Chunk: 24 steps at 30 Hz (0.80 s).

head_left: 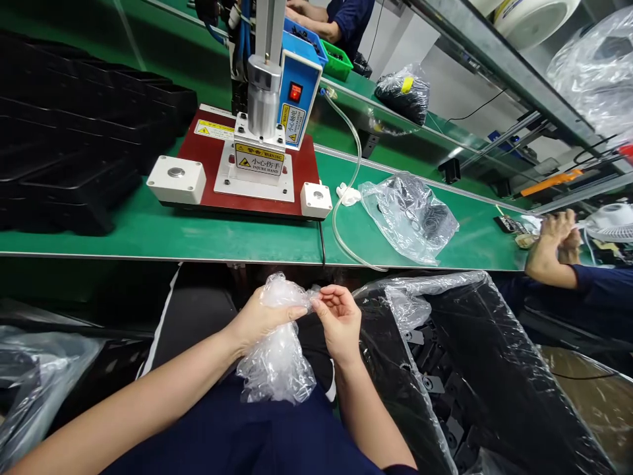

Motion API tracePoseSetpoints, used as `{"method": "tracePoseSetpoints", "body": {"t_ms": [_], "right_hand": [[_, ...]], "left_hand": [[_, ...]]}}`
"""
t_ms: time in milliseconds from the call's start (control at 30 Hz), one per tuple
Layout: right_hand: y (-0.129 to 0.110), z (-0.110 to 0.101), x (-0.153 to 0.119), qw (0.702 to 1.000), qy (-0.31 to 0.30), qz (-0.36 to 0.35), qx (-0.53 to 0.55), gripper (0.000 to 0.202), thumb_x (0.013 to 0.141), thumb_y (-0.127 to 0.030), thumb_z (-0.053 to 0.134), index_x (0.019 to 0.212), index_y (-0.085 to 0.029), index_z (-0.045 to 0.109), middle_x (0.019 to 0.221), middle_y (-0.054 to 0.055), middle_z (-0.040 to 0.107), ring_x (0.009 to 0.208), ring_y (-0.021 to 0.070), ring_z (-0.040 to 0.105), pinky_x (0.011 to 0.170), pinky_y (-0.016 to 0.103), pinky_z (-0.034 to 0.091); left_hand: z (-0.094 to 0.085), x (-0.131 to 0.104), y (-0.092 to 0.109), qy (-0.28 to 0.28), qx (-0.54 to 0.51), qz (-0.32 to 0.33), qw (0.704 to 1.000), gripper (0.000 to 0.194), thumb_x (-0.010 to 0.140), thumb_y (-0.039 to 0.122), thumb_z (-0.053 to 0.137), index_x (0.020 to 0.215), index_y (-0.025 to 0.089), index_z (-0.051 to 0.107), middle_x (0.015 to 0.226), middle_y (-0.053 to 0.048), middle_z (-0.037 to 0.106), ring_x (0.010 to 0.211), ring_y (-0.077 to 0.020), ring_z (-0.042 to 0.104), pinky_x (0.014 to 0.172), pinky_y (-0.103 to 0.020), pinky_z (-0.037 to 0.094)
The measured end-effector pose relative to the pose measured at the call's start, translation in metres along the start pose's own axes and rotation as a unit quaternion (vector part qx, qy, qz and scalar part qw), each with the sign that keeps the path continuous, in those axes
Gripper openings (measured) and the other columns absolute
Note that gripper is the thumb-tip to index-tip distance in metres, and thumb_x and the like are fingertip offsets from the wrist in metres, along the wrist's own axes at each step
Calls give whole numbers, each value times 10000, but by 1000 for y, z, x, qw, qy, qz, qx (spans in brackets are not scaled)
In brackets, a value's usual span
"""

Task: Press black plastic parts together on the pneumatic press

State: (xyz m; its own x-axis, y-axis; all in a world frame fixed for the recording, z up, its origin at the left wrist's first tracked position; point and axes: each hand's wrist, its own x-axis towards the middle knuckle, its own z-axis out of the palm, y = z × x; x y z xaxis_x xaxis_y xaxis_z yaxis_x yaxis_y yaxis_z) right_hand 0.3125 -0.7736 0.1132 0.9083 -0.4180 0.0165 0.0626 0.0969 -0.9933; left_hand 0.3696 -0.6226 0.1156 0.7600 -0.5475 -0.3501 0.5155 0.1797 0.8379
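Note:
A crumpled clear plastic bag [281, 359] with whitish contents I cannot make out hangs over my lap. My left hand [264, 320] is wrapped around its upper part, thumb pointing right. With thumb and fingertips, my right hand [341, 320] pinches a gathered edge of the same bag. Just beyond both hands runs the front edge of the green workbench [237, 241]. On it stands a press machine [262, 132] with a red base and two white button boxes, the left one [177, 178] larger in view than the right one [316, 199].
Black plastic trays [74, 132] are stacked at the left. A clear bag of dark rings [413, 214] lies right of the press, beside a looping air hose [341, 231]. A lined bin [484, 330] holding black parts stands at my right. Co-workers' arms [551, 257] show right and at the back.

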Motion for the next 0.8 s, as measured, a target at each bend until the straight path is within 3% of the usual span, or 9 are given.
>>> {"method": "tracePoseSetpoints", "body": {"t_ms": [100, 233, 367, 500, 600, 700, 800], "right_hand": [[3, 2, 0, 999, -13, 20, 24, 203, 750, -212, 772, 894, -183, 632, 780, -13, 656, 698, 88, 624, 664, 191, 518], [11, -1, 3, 998, 28, 34, 51, 240, 753, -251, 775, 869, -181, 576, 778, -14, 649, 631, 88, 608, 615, 203, 514], [11, -1, 1, 996, 81, 27, 20, 248, 824, -359, 703, 935, -185, 565, 807, -3, 604, 675, 103, 594, 531, 188, 489], [6, 8, -4, 997, 21, 55, -49, 412, 754, -390, 753, 1056, -196, 552, 872, 3, 584, 690, 109, 577, 469, 173, 468], [11, 16, -2, 992, -3, 99, -83, 352, 741, -400, 745, 949, -166, 587, 793, 2, 581, 631, 97, 546, 452, 164, 451], [21, 15, 3, 991, 31, 88, -92, 286, 769, -405, 689, 879, -152, 614, 747, 11, 581, 611, 104, 546, 487, 194, 492], [26, 9, 7, 991, 66, 71, -95, 312, 760, -407, 692, 931, -157, 617, 784, 27, 601, 674, 134, 580, 522, 224, 525]], "left_hand": [[-2, 0, -3, 45, -20, 0, 999, 406, 551, 351, 830, 803, 120, 612, 726, -42, 613, 636, -162, 560, 589, -256, 453], [-7, -4, -4, 90, -75, -17, 993, 441, 554, 368, 836, 808, 141, 558, 710, -28, 587, 619, -175, 571, 572, -266, 452], [-11, -6, -5, 106, -99, -3, 989, 467, 568, 362, 844, 847, 156, 533, 730, -15, 581, 624, -171, 575, 585, -267, 458], [-9, -6, -10, 99, -59, 43, 992, 418, 587, 351, 828, 822, 153, 544, 732, -19, 579, 630, -166, 567, 603, -273, 465], [-10, -6, -15, 77, -27, 72, 994, 396, 602, 348, 813, 832, 155, 555, 747, -31, 596, 658, -176, 571, 620, -281, 467], [-16, -7, -19, 79, -14, 80, 994, 392, 608, 340, 809, 843, 156, 555, 767, -35, 606, 696, -181, 577, 660, -284, 466], [-24, -8, -20, 115, -23, 85, 989, 395, 604, 339, 804, 853, 152, 560, 779, -20, 601, 723, -162, 569, 698, -266, 455]]}}
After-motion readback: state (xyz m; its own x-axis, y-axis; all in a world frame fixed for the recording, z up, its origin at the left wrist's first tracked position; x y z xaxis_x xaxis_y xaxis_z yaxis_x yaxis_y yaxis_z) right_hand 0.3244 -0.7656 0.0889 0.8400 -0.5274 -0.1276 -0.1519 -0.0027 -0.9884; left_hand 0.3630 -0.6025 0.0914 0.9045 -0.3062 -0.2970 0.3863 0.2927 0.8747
